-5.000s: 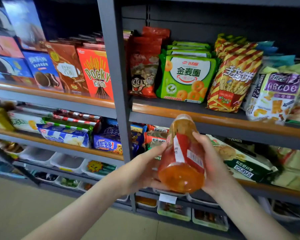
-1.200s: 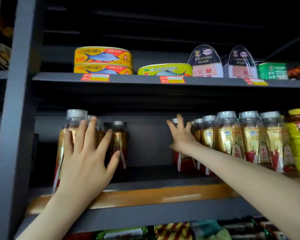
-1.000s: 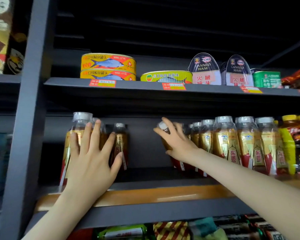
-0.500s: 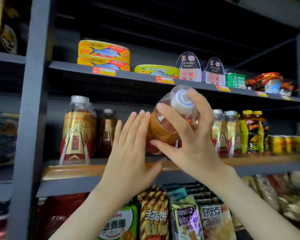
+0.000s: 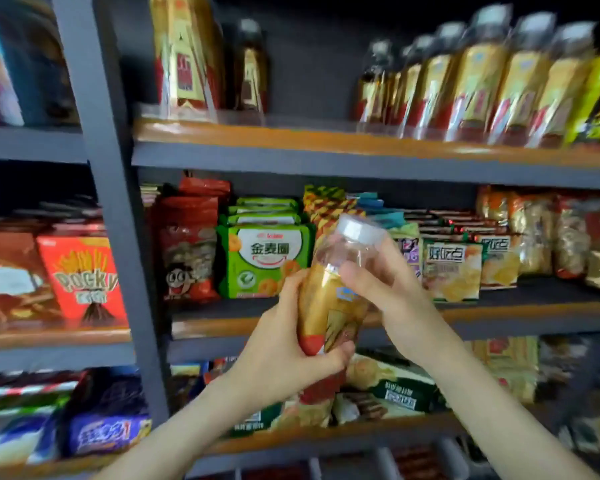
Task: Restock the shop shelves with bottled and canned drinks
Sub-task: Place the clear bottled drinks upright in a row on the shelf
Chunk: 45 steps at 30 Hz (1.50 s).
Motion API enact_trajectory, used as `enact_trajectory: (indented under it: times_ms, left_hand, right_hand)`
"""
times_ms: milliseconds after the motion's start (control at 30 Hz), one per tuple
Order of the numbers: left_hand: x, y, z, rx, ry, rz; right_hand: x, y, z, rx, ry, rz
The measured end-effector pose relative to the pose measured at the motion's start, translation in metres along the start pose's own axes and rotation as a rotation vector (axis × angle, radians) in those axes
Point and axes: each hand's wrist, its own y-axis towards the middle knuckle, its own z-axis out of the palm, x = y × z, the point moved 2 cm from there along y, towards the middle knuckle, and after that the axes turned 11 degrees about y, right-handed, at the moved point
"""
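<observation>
I hold one tea bottle (image 5: 329, 299) upright in front of the snack shelves; it has a white cap, a clear neck and a gold and red label. My left hand (image 5: 284, 344) grips its lower part, fingers curled under the base. My right hand (image 5: 385, 292) grips it near the neck from the right. On the shelf above (image 5: 309, 140), a row of the same bottles (image 5: 482, 81) stands at the right, and two more bottles (image 5: 187, 57) stand at the left, with a gap between the groups.
A grey shelf upright (image 5: 108, 202) runs down the left of centre. Snack bags, such as a green pack (image 5: 264, 261), and a red Pocky box (image 5: 84, 278) fill the middle shelves. More packets lie on the lower shelf (image 5: 378, 431).
The bottle has come down from the drink shelf to chest height in front of the snacks. My left hand, open beside it before, now grips its lower part. My view has tilted downward.
</observation>
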Motion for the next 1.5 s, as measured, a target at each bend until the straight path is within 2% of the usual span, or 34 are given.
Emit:
enact_trajectory:
  times_ms: [67,133,200,267,300,367,433,533,600,700,800,933,1033,1133,1233,1300,1433,1500]
  left_hand:
    - [0.014,-0.018,0.007,0.058,-0.163,-0.160]
    - [0.033,-0.036,0.013,0.105,-0.435,-0.376]
    - [0.044,-0.048,0.018,0.178,-0.569,-0.554]
    - [0.046,-0.059,0.023,0.244,-0.590,-0.643]
    - [0.052,-0.075,0.028,0.243,-0.652,-0.602]
    - [0.060,-0.090,0.030,0.211,-0.816,-0.753]
    - [0.074,-0.089,0.038,0.374,-0.634,-0.902]
    - [0.086,-0.104,0.041,0.321,-0.641,-1.046]
    - [0.090,-0.123,0.042,0.353,-0.532,-1.083]
    - [0.088,-0.134,0.046,0.444,-0.318,-1.034]
    - [0.091,-0.147,0.044,0.323,-0.366,-1.116]
    - [0.096,-0.167,0.040,0.149,-0.624,-1.206]
    - [0.097,-0.179,0.049,0.270,-0.969,-1.282]
    - [0.099,-0.180,0.053,0.282,-1.150,-1.156]
    - [0.103,-0.181,0.049,0.247,-1.085,-1.079]
    - [0.109,-0.182,0.043,0.228,-0.960,-1.063]
    - [0.111,-0.183,0.035,0.300,-0.499,-1.030]
    - [0.111,-0.181,0.033,0.352,-0.230,-0.946]
  right_hand:
    - [-0.034,-0.011,0.003,-0.025,0.072,0.128]
    - [-0.061,-0.024,0.008,-0.040,0.119,0.226]
    - [-0.082,-0.037,0.011,-0.060,0.125,0.308]
    - [-0.100,-0.049,0.013,-0.050,0.145,0.415]
    - [-0.106,-0.054,0.015,-0.038,0.149,0.484]
    - [-0.123,-0.063,0.017,-0.043,0.114,0.621]
    - [-0.140,-0.072,0.021,-0.030,0.075,0.767]
    - [-0.167,-0.089,0.030,-0.011,0.135,1.009]
    - [-0.175,-0.096,0.040,0.009,0.265,1.146]
    - [-0.183,-0.106,0.054,0.000,0.433,1.279]
    - [-0.194,-0.118,0.057,-0.120,0.523,1.326]
    - [-0.202,-0.127,0.058,-0.242,0.764,1.307]
    - [-0.200,-0.128,0.063,-0.217,0.893,1.197]
    - [-0.198,-0.126,0.062,-0.102,0.806,1.151]
    - [-0.201,-0.123,0.056,-0.008,0.675,1.143]
    - [-0.204,-0.121,0.051,0.095,0.559,1.107]
    - [-0.204,-0.114,0.052,0.187,0.339,1.045]
    - [-0.204,-0.111,0.054,0.229,0.293,0.974]
